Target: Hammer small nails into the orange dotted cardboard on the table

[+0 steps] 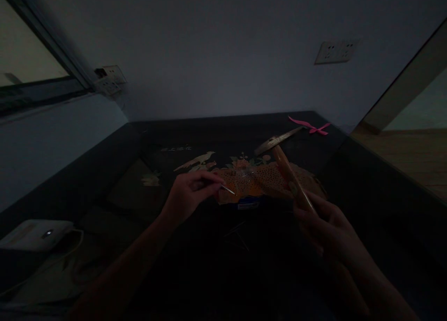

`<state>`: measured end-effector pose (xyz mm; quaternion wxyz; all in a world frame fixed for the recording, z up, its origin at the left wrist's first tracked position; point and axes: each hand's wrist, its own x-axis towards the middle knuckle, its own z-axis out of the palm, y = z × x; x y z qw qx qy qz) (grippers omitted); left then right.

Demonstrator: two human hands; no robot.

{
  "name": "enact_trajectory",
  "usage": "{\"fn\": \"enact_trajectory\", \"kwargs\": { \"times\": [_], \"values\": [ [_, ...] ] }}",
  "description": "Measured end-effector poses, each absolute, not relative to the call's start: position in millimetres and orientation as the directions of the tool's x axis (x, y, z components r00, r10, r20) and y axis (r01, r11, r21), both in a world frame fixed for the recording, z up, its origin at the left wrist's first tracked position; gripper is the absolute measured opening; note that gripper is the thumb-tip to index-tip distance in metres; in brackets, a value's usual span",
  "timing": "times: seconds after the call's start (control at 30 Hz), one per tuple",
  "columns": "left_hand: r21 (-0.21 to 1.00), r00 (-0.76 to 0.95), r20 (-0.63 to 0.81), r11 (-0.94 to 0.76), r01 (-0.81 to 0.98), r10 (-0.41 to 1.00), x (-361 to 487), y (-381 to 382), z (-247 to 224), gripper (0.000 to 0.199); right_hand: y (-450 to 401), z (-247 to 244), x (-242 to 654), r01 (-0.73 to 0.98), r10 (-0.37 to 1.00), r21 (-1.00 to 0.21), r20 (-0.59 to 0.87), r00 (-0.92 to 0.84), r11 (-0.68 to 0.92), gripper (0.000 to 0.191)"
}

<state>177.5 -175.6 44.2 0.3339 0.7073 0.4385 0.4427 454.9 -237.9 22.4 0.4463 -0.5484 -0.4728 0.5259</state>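
The scene is very dim. My left hand (pixel 188 193) pinches a thin metal nail (pixel 228 190) between thumb and fingers, its far end pointing right and down over an orange-brown piece dotted with dark holes (pixel 240 181). Whether the nail touches that piece, I cannot tell. A blue item with a pale label (pixel 248 204) shows at the piece's near edge. Wrapped round the wooden handle of a hammer (pixel 287 167), my right hand (pixel 324 221) is closed; the metal head is raised to the far side, above the right part of the dotted piece.
Thin, nail-like pieces (pixel 240 241) lie on the dark table (pixel 209 130) nearer me. A pink ribbon (pixel 317 129) rests near the far right corner. At left is a white device with a cable (pixel 38 235). A wall with sockets (pixel 335 51) borders the table's back.
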Motion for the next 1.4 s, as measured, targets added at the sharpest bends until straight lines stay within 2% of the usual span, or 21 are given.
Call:
{"fn": "enact_trajectory", "kwargs": {
  "times": [0.07, 0.17, 0.47, 0.97, 1.23, 1.4],
  "values": [
    [0.894, 0.15, 0.343, -0.371, 0.253, 0.928, 187, -159, 45, 0.011, -237, 21, 455, 0.044, 0.99, -0.989, -0.143, -0.004, -0.142, 0.055],
    [0.893, 0.143, 0.368, -0.392, 0.22, 0.919, 203, -137, 44, 0.013, -236, 18, 455, 0.041, 0.992, -0.992, -0.121, -0.02, -0.121, 0.056],
    [0.77, 0.204, 0.481, -0.522, 0.367, 0.853, 225, -120, 24, 0.017, -232, 11, 457, 0.02, 0.987, -0.987, -0.159, -0.034, -0.159, 0.058],
    [0.725, 0.266, 0.467, -0.538, 0.431, 0.843, 226, -116, 14, 0.014, -234, 6, 460, 0.038, 0.987, -0.986, -0.161, 0.007, -0.161, 0.059],
    [0.752, 0.285, 0.413, -0.5, 0.43, 0.865, 227, -117, 11, 0.014, -233, 16, 458, 0.151, 0.989, -0.979, -0.144, -0.028, -0.138, 0.058],
    [0.758, 0.29, 0.389, -0.483, 0.439, 0.874, 225, -114, 8, 0.012, -236, 48, 461, 0.302, 0.998, -0.953, -0.034, -0.045, -0.019, 0.052]
  ]
}}
